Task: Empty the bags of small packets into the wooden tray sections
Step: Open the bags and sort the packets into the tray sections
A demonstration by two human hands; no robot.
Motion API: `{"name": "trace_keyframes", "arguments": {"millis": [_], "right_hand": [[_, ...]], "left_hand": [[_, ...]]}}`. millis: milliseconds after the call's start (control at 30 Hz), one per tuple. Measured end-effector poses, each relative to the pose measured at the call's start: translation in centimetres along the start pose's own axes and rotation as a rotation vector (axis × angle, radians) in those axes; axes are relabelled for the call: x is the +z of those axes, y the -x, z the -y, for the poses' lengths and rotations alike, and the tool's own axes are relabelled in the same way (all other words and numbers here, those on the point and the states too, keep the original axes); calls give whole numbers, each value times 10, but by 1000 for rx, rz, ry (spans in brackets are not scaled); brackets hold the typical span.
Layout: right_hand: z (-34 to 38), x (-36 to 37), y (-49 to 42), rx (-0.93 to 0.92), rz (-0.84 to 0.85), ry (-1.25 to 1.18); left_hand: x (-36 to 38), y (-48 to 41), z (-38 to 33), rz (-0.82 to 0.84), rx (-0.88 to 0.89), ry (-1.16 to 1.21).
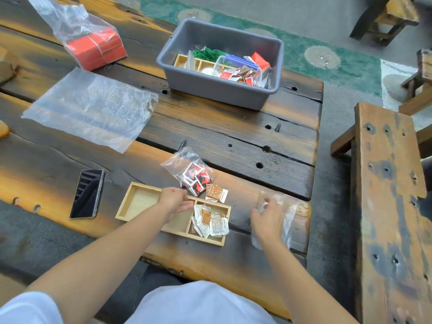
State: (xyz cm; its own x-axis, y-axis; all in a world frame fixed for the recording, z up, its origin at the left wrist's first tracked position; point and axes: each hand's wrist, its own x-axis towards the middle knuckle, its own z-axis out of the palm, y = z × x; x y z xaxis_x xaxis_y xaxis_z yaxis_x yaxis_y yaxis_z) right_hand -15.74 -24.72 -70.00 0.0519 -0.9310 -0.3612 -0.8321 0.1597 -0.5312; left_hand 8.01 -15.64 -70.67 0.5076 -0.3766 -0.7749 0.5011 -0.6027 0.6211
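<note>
A wooden tray [131, 202] with three sections lies near the table's front edge. Its right section holds several white and brown packets [210, 222]; the left section is bare. My left hand [175, 202] hovers over the middle section, fingers apart, holding nothing. Just behind the tray lies a clear bag of red, black and white packets [195, 176], with two loose brown packets [216, 192] beside it. To the right of the tray, my right hand [267, 217] grips an empty clear plastic bag [288, 215] on the table.
A dark phone [87, 194] lies left of the tray. A flat clear bag [91, 108] and a bag of red packets [93, 46] are farther back left. A grey tub [187, 83] holding another wooden tray and bags stands behind. A wooden bench [385, 206] is on the right.
</note>
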Motion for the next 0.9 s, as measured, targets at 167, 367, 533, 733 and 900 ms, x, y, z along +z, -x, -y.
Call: {"name": "trace_keyframes", "arguments": {"millis": [167, 367, 533, 733, 900], "right_hand": [[69, 35, -11, -137, 482, 9], [120, 73, -18, -168, 575, 15], [145, 94, -28, -118, 572, 5], [176, 90, -37, -41, 413, -215], [207, 71, -41, 51, 247, -316]], "left_hand": [[0, -17, -22, -72, -78, 245], [-1, -51, -43, -145, -116, 290], [-7, -60, -65, -30, -218, 325], [-23, -65, -83, 123, -71, 74], [-32, -47, -103, 310, 367, -327]]}}
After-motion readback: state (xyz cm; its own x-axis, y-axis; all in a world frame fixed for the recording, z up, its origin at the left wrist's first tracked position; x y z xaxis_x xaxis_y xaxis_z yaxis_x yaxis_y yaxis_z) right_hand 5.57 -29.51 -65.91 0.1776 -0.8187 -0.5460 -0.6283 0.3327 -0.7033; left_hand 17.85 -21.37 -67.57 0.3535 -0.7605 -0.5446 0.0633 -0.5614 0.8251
